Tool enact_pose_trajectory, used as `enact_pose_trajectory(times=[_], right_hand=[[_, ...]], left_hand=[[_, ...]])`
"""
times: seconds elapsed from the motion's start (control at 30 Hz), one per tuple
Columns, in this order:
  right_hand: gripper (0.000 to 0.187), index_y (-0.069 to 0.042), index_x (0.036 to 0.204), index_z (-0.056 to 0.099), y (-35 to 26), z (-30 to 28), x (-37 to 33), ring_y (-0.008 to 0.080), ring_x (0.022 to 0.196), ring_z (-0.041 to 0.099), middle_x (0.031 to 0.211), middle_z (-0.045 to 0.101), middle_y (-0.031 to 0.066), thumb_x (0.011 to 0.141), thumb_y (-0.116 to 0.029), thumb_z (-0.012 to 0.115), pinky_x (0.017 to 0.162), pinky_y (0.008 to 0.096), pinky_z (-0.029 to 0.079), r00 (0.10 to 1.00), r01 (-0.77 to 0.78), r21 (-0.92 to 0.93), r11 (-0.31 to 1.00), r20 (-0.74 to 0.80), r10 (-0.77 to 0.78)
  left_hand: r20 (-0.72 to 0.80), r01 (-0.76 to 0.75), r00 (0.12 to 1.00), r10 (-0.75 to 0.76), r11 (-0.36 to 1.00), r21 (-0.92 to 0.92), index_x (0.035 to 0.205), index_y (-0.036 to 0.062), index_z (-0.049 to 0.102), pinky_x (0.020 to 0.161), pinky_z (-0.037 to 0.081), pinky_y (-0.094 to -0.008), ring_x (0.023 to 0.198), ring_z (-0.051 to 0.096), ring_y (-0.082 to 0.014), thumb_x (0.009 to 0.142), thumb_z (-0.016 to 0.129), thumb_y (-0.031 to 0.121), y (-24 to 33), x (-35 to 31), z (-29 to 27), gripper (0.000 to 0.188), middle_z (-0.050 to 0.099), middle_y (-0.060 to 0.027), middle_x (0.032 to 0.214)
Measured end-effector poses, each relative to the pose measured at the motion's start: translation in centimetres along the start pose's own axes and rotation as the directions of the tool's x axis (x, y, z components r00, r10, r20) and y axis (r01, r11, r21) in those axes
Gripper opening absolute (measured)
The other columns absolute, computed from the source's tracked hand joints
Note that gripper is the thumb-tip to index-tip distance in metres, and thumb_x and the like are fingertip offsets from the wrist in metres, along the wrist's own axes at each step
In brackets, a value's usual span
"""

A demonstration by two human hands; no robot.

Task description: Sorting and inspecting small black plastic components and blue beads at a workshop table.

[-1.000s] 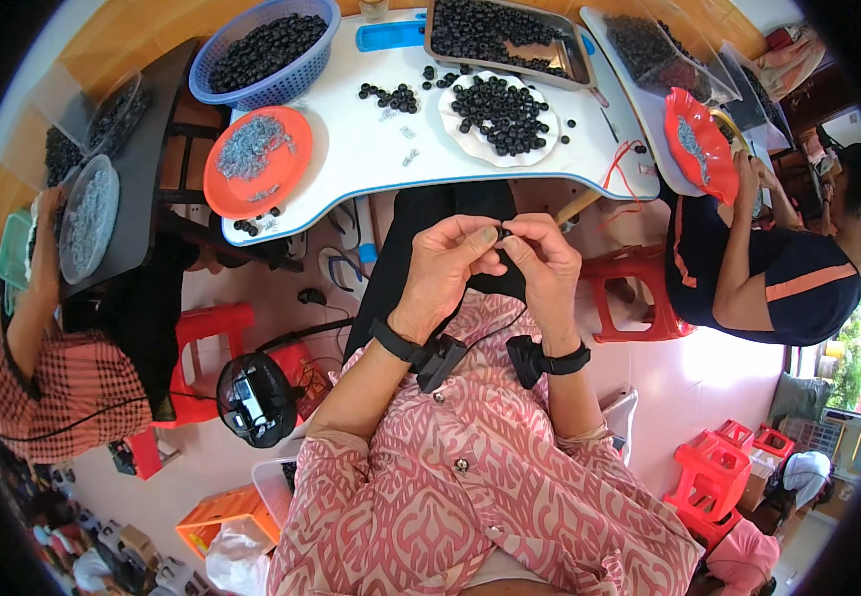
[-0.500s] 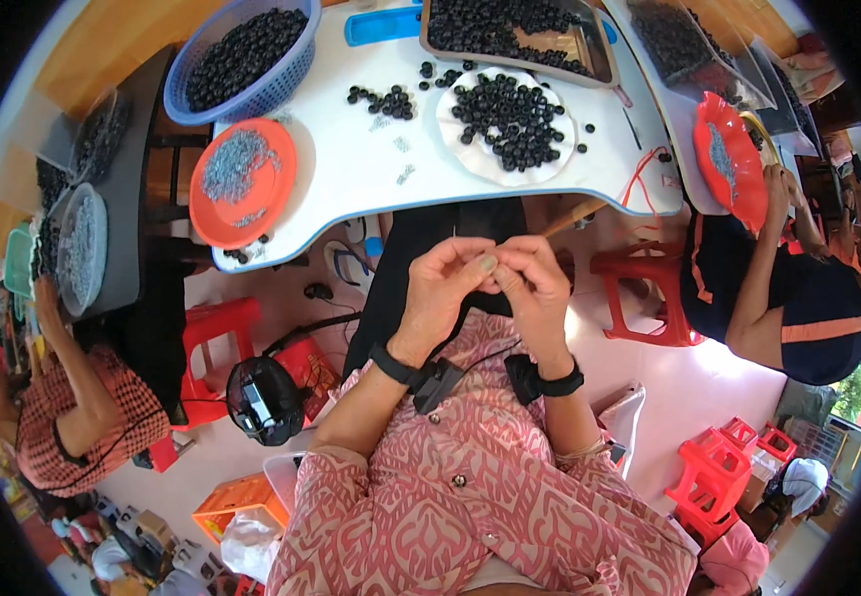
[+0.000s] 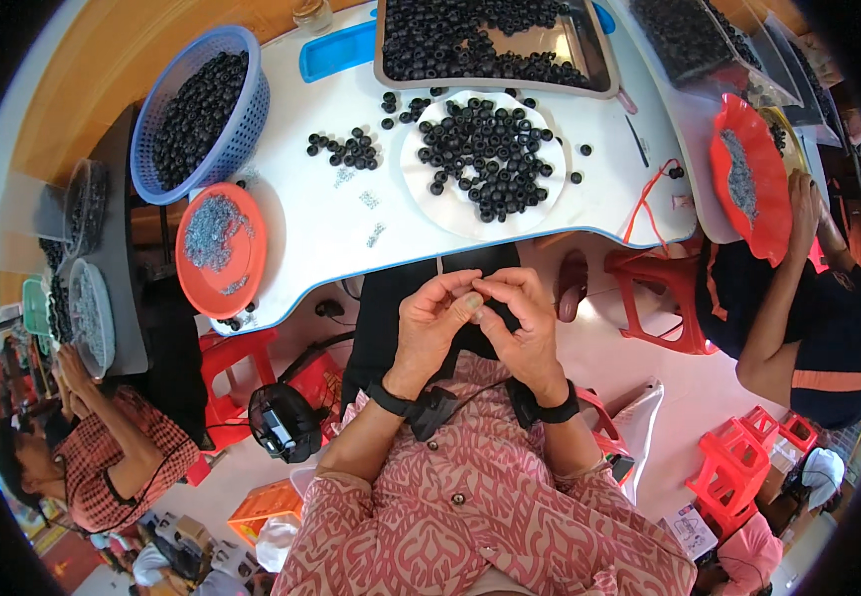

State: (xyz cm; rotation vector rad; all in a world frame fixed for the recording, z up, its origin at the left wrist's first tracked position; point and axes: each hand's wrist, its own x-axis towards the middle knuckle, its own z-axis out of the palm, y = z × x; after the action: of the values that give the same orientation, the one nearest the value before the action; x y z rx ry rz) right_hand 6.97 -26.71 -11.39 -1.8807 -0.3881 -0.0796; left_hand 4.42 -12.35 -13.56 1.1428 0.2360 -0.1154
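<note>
My left hand [image 3: 429, 323] and my right hand [image 3: 522, 328] meet in front of my lap, just short of the table's near edge. Thumb and fingers of both are pinched together at the tips. Whatever lies between them is too small or hidden to make out. Nearest on the white table [image 3: 321, 238] is a white scalloped plate [image 3: 421, 204] bearing many black round beads [image 3: 485, 149]. To its left, a loose group of black beads [image 3: 351, 149] lies beside small clear pieces [image 3: 369, 199]. An orange-red plate [image 3: 252, 204] holds a heap of small grey-clear pieces [image 3: 214, 233].
A blue basket [image 3: 252, 109] and a metal tray [image 3: 604, 74] hold more black beads at the back. A blue shallow tray [image 3: 336, 52] lies between them. Red cord [image 3: 639, 209] hangs over the right edge. Co-workers sit left and right, with red stools [image 3: 649, 298] nearby.
The view has shifted, so the table's things sit lower in the picture. My hands stay pinched together, slightly lower in the picture. The left co-worker's hands have come together.
</note>
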Motion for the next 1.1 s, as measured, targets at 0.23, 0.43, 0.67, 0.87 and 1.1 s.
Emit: enact_pose_trajectory(times=[0.23,0.43,0.67,0.87,1.1], right_hand=[[0.024,-0.003,0.100,0.067,2.0,-0.3,-0.2,0.0236,0.087,0.058,0.096,0.057,0.0089,0.077,0.003,0.070,0.073,0.0328,0.049,0.997,-0.074,0.051,0.996,-0.018,0.075],[0.027,-0.004,0.098,0.067,2.3,-1.6,0.1,0.0254,0.086,0.057,0.095,0.058,0.0077,0.073,0.005,0.070,0.075,0.0337,0.046,1.000,-0.012,-0.020,1.000,-0.010,0.012],[0.026,-0.003,0.100,0.067,1.6,-3.1,0.6,0.0242,0.089,0.059,0.097,0.058,0.0084,0.076,0.007,0.067,0.076,0.0316,0.048,0.999,-0.011,-0.020,1.000,0.049,0.012],[0.025,-0.001,0.103,0.066,2.2,-2.9,0.1,0.0169,0.089,0.060,0.104,0.059,0.0095,0.082,0.011,0.057,0.077,0.0242,0.046,0.979,-0.204,0.185,0.961,0.039,0.200],[0.018,0.000,0.101,0.066,3.8,-1.9,0.0,0.0082,0.083,0.055,0.103,0.059,0.0053,0.087,0.009,0.057,0.072,0.0198,0.043,0.962,-0.269,0.372,0.888,0.052,0.269]], left_hand=[[0.038,0.058,0.998,-0.059,0.997,0.045,0.120,-0.0011,0.060,0.074,0.050,-0.0196,0.086,0.058,-0.0065,0.093,0.061,0.006,-0.6,1.0,0.6,0.028,0.063,-0.0018,0.101],[0.188,0.068,0.975,-0.121,0.961,0.269,0.112,0.0000,0.059,0.061,0.048,-0.0196,0.071,0.057,-0.0059,0.098,0.054,0.017,0.2,1.4,1.3,0.022,0.061,-0.0020,0.090],[0.251,0.031,0.957,-0.147,0.910,0.414,0.112,0.0000,0.057,0.053,0.045,-0.0206,0.061,0.053,-0.0065,0.101,0.048,0.021,0.3,1.5,1.4,0.025,0.056,-0.0028,0.078],[0.238,0.210,0.956,-0.168,0.965,-0.160,0.113,-0.0048,0.055,0.050,0.041,-0.0224,0.054,0.042,-0.0077,0.100,0.050,0.025,0.3,1.7,0.8,0.033,0.045,0.0001,0.067],[0.201,0.216,0.968,-0.150,0.905,-0.365,0.111,-0.0043,0.056,0.050,0.041,-0.0222,0.056,0.040,-0.0060,0.100,0.051,0.024,0.3,1.8,1.0,0.031,0.046,0.0005,0.071]])
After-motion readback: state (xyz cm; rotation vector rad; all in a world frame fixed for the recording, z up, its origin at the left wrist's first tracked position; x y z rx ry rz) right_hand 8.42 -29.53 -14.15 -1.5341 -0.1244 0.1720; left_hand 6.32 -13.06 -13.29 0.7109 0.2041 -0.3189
